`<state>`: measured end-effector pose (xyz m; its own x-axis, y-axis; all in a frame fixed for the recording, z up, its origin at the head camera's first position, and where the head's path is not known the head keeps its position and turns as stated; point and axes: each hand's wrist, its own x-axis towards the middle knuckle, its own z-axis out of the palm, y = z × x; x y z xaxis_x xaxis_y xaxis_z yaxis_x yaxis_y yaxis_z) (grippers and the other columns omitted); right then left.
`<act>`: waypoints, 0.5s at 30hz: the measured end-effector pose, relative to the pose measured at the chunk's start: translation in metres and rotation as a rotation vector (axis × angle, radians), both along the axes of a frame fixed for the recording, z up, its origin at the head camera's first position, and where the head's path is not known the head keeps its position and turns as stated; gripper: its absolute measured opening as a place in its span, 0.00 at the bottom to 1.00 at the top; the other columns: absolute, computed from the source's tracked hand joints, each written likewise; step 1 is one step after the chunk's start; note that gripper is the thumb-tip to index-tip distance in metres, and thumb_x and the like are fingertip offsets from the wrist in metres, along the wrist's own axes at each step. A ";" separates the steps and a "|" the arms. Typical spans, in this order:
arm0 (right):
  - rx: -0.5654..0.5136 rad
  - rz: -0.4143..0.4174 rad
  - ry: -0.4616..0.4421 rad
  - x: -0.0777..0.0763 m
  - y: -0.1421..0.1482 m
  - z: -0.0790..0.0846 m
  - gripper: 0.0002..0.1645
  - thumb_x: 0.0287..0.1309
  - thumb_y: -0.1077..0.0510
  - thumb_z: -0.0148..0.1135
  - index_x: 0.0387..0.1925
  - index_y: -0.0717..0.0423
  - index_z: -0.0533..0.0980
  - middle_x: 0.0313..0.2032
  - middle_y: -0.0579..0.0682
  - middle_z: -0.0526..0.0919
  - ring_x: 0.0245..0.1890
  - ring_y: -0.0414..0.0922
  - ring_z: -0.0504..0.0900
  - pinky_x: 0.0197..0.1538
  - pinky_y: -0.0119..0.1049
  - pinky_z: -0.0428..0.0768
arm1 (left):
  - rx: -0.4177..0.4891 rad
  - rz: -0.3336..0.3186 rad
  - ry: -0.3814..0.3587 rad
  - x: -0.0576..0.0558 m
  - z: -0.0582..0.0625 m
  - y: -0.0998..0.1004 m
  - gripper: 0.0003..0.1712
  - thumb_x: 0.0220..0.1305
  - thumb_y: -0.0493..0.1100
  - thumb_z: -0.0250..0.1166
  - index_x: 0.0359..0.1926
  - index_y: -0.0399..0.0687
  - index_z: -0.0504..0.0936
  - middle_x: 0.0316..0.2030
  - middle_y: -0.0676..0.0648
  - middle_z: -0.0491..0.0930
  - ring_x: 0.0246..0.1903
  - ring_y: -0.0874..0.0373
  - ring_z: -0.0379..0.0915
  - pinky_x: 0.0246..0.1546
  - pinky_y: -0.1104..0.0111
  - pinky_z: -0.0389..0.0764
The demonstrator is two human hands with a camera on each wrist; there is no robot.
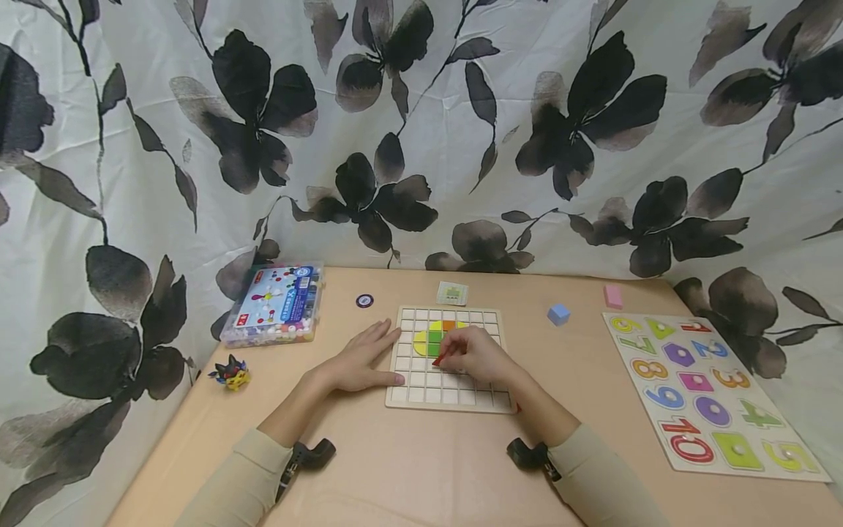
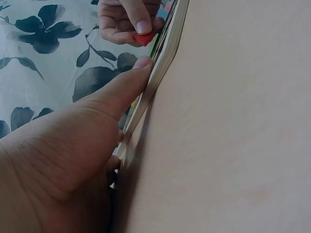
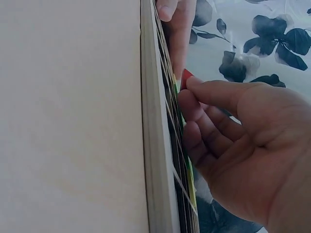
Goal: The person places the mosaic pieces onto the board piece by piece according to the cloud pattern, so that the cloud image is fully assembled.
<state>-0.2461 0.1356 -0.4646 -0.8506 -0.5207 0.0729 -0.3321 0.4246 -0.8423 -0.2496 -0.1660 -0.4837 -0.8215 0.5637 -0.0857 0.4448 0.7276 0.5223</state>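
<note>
A pale grid board (image 1: 421, 399) lies on the table, with yellow pieces (image 1: 419, 344), green squares (image 1: 431, 344) and an orange piece (image 1: 449, 325) set in its upper middle cells. Just above the cells, my right hand (image 1: 477, 355) pinches a small red piece (image 3: 185, 77) between thumb and forefinger; it looks triangular in the right wrist view. My left hand (image 1: 362, 360) rests at the board's left edge, thumb laid on the rim and fingers stretched forward. The left wrist view also shows the red piece (image 2: 144, 39) in the right fingertips. My right hand hides part of the grid.
Left are a clear box (image 1: 273, 300) of small coloured parts, a toy figure (image 1: 232, 373) and a round chip (image 1: 364, 300). A small card (image 1: 451, 293) lies behind the board. Rightward are a blue cube (image 1: 558, 314), a pink block (image 1: 613, 296) and a number puzzle (image 1: 777, 474).
</note>
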 end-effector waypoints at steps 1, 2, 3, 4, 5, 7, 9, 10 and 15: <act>0.002 0.006 0.006 0.000 0.000 -0.001 0.07 0.58 0.65 0.75 0.35 0.52 0.85 0.31 0.46 0.86 0.33 0.44 0.80 0.36 0.31 0.79 | 0.003 -0.001 -0.001 0.000 0.000 0.000 0.60 0.63 0.75 0.64 0.84 0.53 0.51 0.85 0.42 0.38 0.84 0.42 0.30 0.81 0.41 0.41; 0.008 0.006 0.013 0.001 -0.001 -0.001 0.07 0.58 0.65 0.76 0.34 0.51 0.85 0.31 0.45 0.86 0.33 0.43 0.80 0.36 0.30 0.79 | 0.004 0.000 -0.003 0.000 0.001 0.000 0.60 0.63 0.75 0.64 0.84 0.53 0.51 0.85 0.42 0.38 0.84 0.42 0.30 0.81 0.41 0.41; 0.012 0.008 0.019 0.001 -0.001 -0.002 0.07 0.58 0.65 0.76 0.34 0.51 0.85 0.30 0.45 0.86 0.32 0.42 0.79 0.36 0.30 0.78 | 0.005 0.000 -0.005 0.001 0.001 0.000 0.60 0.63 0.75 0.64 0.84 0.53 0.51 0.85 0.41 0.38 0.84 0.42 0.30 0.81 0.41 0.40; 0.018 0.010 0.026 0.001 -0.001 -0.003 0.07 0.58 0.65 0.76 0.33 0.50 0.85 0.30 0.44 0.86 0.31 0.41 0.79 0.35 0.29 0.77 | 0.006 0.000 -0.007 0.001 0.001 0.000 0.60 0.63 0.75 0.64 0.84 0.53 0.51 0.85 0.41 0.38 0.84 0.42 0.30 0.81 0.41 0.40; 0.025 0.011 0.032 0.001 -0.001 -0.003 0.07 0.58 0.65 0.76 0.33 0.50 0.85 0.30 0.44 0.86 0.30 0.41 0.78 0.34 0.29 0.76 | 0.006 0.000 -0.009 0.001 0.001 0.000 0.60 0.63 0.75 0.65 0.84 0.53 0.51 0.85 0.41 0.38 0.84 0.43 0.30 0.81 0.41 0.40; 0.041 0.008 0.041 0.001 -0.002 -0.003 0.07 0.58 0.64 0.76 0.32 0.49 0.85 0.29 0.43 0.86 0.29 0.40 0.76 0.32 0.28 0.73 | 0.004 0.000 -0.008 0.001 0.001 0.001 0.60 0.63 0.75 0.64 0.84 0.53 0.51 0.85 0.41 0.38 0.84 0.43 0.30 0.81 0.41 0.40; 0.055 0.003 0.056 0.002 -0.003 -0.003 0.06 0.58 0.63 0.76 0.32 0.48 0.85 0.29 0.42 0.85 0.28 0.39 0.74 0.30 0.28 0.71 | 0.001 -0.001 -0.007 0.001 0.001 0.001 0.60 0.63 0.75 0.64 0.84 0.53 0.51 0.85 0.41 0.38 0.84 0.43 0.30 0.81 0.41 0.40; 0.062 0.001 0.064 0.002 -0.003 -0.003 0.06 0.58 0.62 0.76 0.32 0.48 0.86 0.29 0.41 0.85 0.27 0.39 0.74 0.30 0.28 0.70 | -0.001 -0.001 -0.007 0.001 0.001 0.001 0.60 0.63 0.75 0.64 0.84 0.53 0.51 0.85 0.41 0.38 0.84 0.43 0.30 0.81 0.41 0.40; 0.094 0.012 0.114 0.002 -0.006 -0.003 0.05 0.59 0.62 0.76 0.33 0.49 0.86 0.30 0.40 0.85 0.29 0.39 0.75 0.32 0.28 0.73 | 0.002 -0.002 -0.009 0.000 0.002 0.001 0.60 0.63 0.75 0.64 0.84 0.53 0.51 0.84 0.41 0.38 0.84 0.42 0.30 0.81 0.41 0.40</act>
<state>-0.2436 0.1295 -0.4680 -0.8336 -0.5395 0.1190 -0.4284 0.4952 -0.7558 -0.2492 -0.1650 -0.4818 -0.8193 0.5660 -0.0918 0.4418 0.7252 0.5282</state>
